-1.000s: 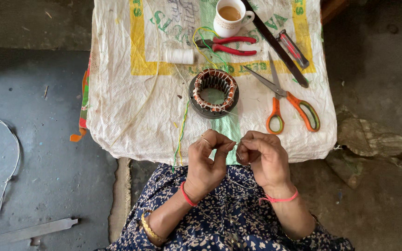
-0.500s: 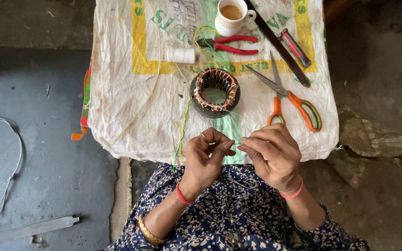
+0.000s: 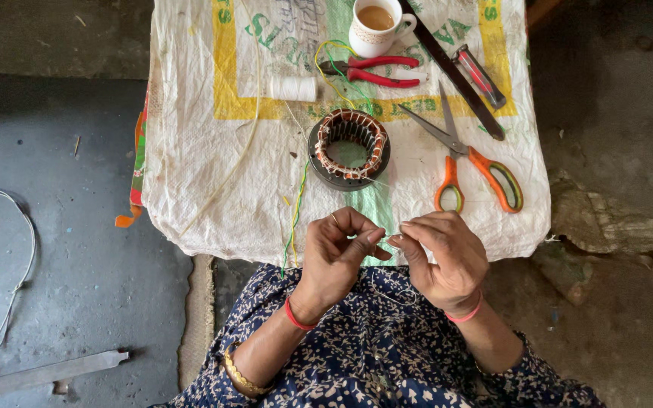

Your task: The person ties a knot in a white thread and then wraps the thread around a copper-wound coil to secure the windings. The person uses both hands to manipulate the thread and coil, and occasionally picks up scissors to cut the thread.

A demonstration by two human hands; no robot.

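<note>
My left hand (image 3: pixel 338 253) and my right hand (image 3: pixel 444 257) meet fingertip to fingertip just below the table's front edge, over my lap. Both pinch a thin pale thread (image 3: pixel 391 291) that loops down across my patterned dress; whether a needle is there I cannot tell. Just beyond my hands a round motor stator (image 3: pixel 349 147) with copper windings lies flat on the white woven sack (image 3: pixel 213 174) covering the table. Green and yellow wires (image 3: pixel 295 215) trail from it toward the edge.
Orange-handled scissors (image 3: pixel 470 162) lie right of the stator. Farther back are a white thread spool (image 3: pixel 292 88), red pliers (image 3: pixel 376 69), a cup of tea (image 3: pixel 376 26), a long dark blade (image 3: pixel 455 72) and a small red tool (image 3: pixel 480 75). A wire loop (image 3: pixel 17 279) and a metal strip (image 3: pixel 47 372) lie on the floor at left.
My hands have stayed together on the thread with small finger movements; my right wrist has turned slightly.
</note>
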